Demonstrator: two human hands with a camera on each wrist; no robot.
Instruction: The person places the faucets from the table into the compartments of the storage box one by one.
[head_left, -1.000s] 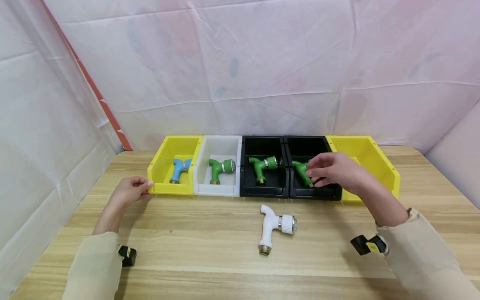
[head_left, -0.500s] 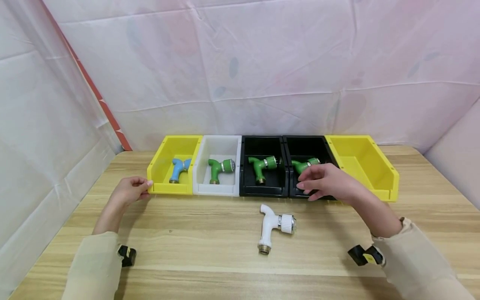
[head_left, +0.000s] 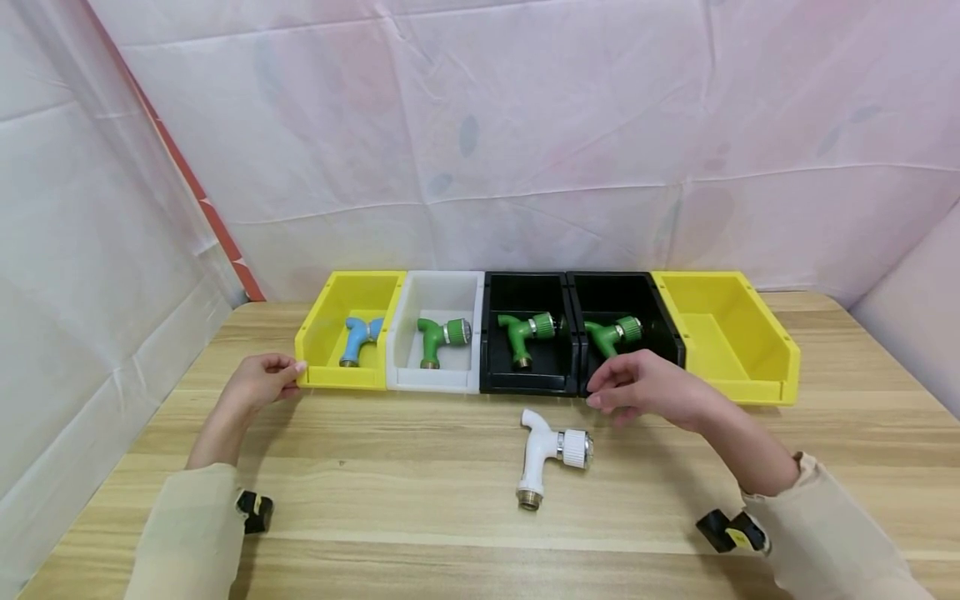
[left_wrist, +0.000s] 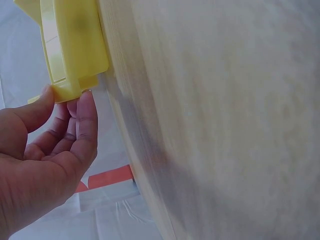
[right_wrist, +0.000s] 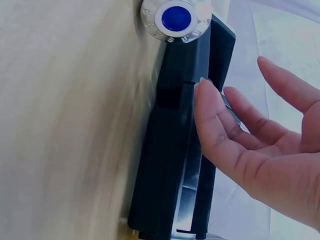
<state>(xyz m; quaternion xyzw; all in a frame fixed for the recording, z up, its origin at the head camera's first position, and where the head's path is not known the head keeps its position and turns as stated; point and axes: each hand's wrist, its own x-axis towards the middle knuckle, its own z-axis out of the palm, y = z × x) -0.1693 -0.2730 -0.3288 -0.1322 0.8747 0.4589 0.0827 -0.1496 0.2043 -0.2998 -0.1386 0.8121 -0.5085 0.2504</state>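
Observation:
My left hand (head_left: 258, 383) pinches the front left corner of the left yellow bin (head_left: 347, 377) between thumb and fingers. A blue tap (head_left: 357, 340) lies inside that bin. My right hand (head_left: 648, 387) hovers at the front of the right black bin (head_left: 622, 292), fingers loosely bent and holding nothing. That bin's green tap (head_left: 613, 333) is partly hidden behind the hand. On the table in front of the bins lies a white tap (head_left: 536, 454); its knob end (right_wrist: 176, 19) with a blue centre shows in the right wrist view.
A white bin (head_left: 401, 379) and another black bin (head_left: 498, 379) stand side by side in the row, with a green tap (head_left: 433, 342) and a second green tap (head_left: 519, 337) in them. The right yellow bin (head_left: 780, 358) ends the row. White cloth (head_left: 525, 150) hangs behind the wooden table.
My right hand has moved left and toward me, from over the green tap in the right black bin to that bin's front edge. My left hand has stayed on the yellow bin.

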